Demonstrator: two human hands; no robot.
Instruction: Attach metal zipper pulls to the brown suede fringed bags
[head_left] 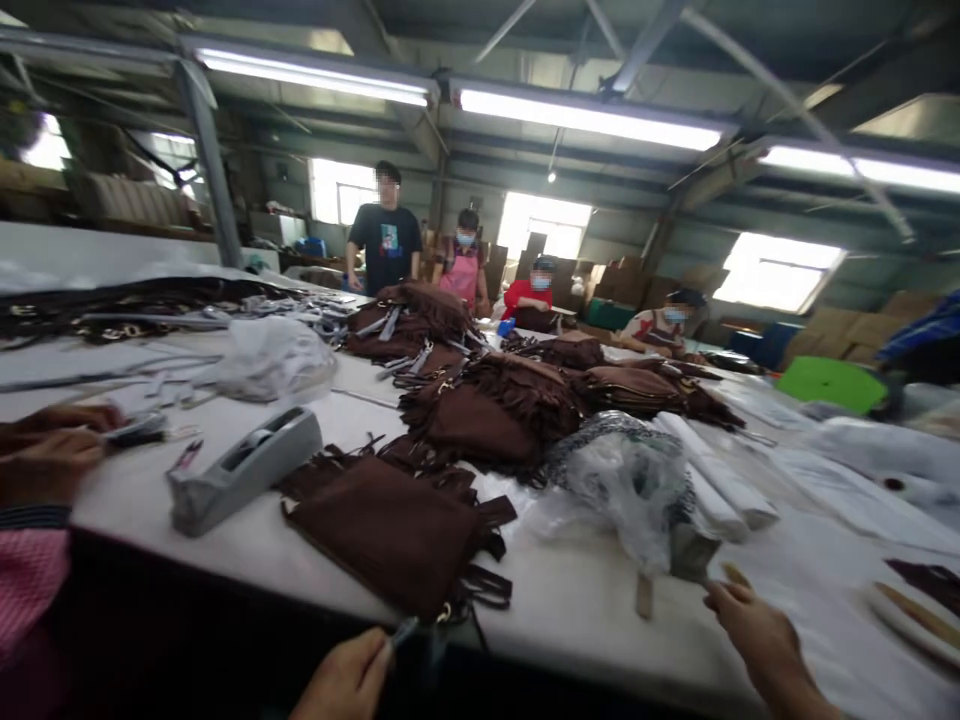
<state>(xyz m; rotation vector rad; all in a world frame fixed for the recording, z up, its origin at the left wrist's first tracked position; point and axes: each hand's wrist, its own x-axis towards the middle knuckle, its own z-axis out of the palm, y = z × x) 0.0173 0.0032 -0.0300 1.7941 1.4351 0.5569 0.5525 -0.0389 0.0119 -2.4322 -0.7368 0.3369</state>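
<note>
My left hand [346, 672] is at the front edge of the table, thumb and finger closed on a small grey strip [403, 632]. Right beside that strip is the gold ring [444, 612] of a dark brown fringed bag [390, 525], which lies flat with one corner at the table edge. Over on the right, my right hand [757, 630] pinches a small tan piece [735, 575] above the white tabletop; blur hides what kind of piece it is.
A grey tape dispenser [251, 470] stands left of the bag. Brown bags [487, 410] are piled behind it. Crumpled clear plastic [622, 480] and white rolls [712, 475] lie to the right. A co-worker's hands [52, 450] work at far left; several people stand or sit beyond.
</note>
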